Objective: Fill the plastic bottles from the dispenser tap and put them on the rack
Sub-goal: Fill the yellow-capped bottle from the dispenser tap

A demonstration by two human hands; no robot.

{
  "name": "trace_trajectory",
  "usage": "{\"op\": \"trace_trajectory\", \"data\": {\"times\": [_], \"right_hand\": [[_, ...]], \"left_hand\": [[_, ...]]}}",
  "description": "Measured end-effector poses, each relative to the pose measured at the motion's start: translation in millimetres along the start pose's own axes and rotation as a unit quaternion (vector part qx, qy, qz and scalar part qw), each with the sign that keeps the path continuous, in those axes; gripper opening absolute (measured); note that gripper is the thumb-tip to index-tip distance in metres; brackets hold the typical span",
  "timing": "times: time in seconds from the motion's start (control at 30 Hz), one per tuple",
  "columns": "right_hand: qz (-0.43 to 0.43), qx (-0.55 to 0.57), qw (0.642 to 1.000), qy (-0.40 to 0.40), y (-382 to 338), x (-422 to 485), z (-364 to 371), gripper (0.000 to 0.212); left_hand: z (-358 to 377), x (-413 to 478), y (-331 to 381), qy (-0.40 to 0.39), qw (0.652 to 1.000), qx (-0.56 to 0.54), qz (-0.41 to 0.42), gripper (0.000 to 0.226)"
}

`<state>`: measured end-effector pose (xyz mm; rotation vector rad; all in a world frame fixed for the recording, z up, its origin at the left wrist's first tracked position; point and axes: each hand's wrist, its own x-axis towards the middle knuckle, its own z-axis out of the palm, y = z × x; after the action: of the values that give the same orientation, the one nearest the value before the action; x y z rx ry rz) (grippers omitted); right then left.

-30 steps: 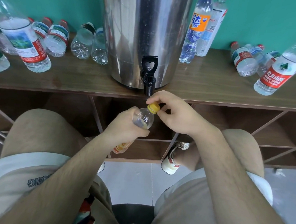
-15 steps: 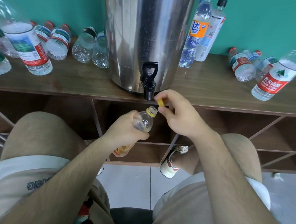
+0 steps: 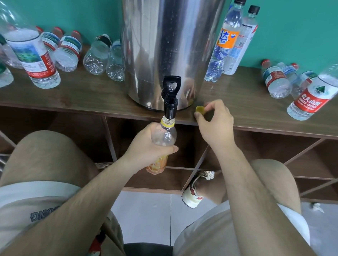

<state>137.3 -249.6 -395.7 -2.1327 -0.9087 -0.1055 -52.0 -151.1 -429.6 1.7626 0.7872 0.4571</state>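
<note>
1. Bottle point(image 3: 164, 136), clear with an orange label low down, is upright directly at 6 o'clock from the tap point(image 3: 170, 102). Its open mouth is right at the black spout. I cannot tell whether water is running.
2. The left hand point(image 3: 148, 146) grips the bottle round its middle, fingers and thumb curled about it.
3. The right hand point(image 3: 214, 121), at 3 o'clock from the tap, pinches a yellow cap point(image 3: 200, 109) between thumb and fingertips. The cap is over the front edge of the wooden top; I cannot tell if it touches the wood.
4. The dispenser point(image 3: 170, 38), a steel drum, stands on the top of the rack point(image 3: 106, 101) at 12 o'clock from the bottle, with the tap on its front.
5. At 9 o'clock from the dispenser, several clear bottles point(image 3: 97, 57) lie on their sides. A large bottle point(image 3: 29, 54) with a red and white label stands nearer the front edge.
6. At 2 o'clock from the dispenser, two tall bottles point(image 3: 224, 45) stand by the green wall, one with an orange label.
7. Farther out at 3 o'clock, small bottles point(image 3: 275, 81) lie down, and a red-labelled bottle point(image 3: 316, 94) stands near the front.
8. Open compartments point(image 3: 262, 154) of the rack show below the top, behind both hands.
9. A shoe point(image 3: 195, 189) rests on the tiled floor at 5 o'clock from the bottle.
</note>
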Motion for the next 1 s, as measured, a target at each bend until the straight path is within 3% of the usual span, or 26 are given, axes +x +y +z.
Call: {"op": "trace_trajectory", "data": {"times": [0.1,0.2,0.27,0.33,0.43,0.67,0.87,1.0], "right_hand": [[-0.061,0.055,0.996,0.045,-18,-9,-14,0.024],[-0.210,0.200,0.954,0.072,-56,-19,-40,0.017],[-0.268,0.243,0.932,0.006,-86,-21,-53,0.028],[-0.264,0.210,0.937,-0.093,-107,-17,-59,0.043],[-0.248,0.106,0.950,-0.157,-117,-8,-56,0.035],[-0.329,0.117,0.936,-0.053,-103,-11,-44,0.022],[-0.391,0.137,0.909,0.056,-79,-34,-16,0.049],[-0.452,0.116,0.884,0.036,-64,-38,-9,0.047]], "left_hand": [[2,1,1,-0.005,1.000,-0.004,0.001,0.062],[2,3,0,-0.006,1.000,-0.021,-0.001,0.062],[3,3,0,-0.006,1.000,-0.029,0.000,0.063],[4,3,0,-0.011,0.999,-0.046,-0.002,0.064],[4,3,-1,-0.022,0.998,-0.063,0.000,0.064],[7,5,-3,-0.012,0.997,-0.078,0.007,0.064],[9,5,-2,-0.013,0.993,-0.111,0.028,0.066],[9,2,9,-0.017,0.993,-0.076,0.087,0.042]]}}
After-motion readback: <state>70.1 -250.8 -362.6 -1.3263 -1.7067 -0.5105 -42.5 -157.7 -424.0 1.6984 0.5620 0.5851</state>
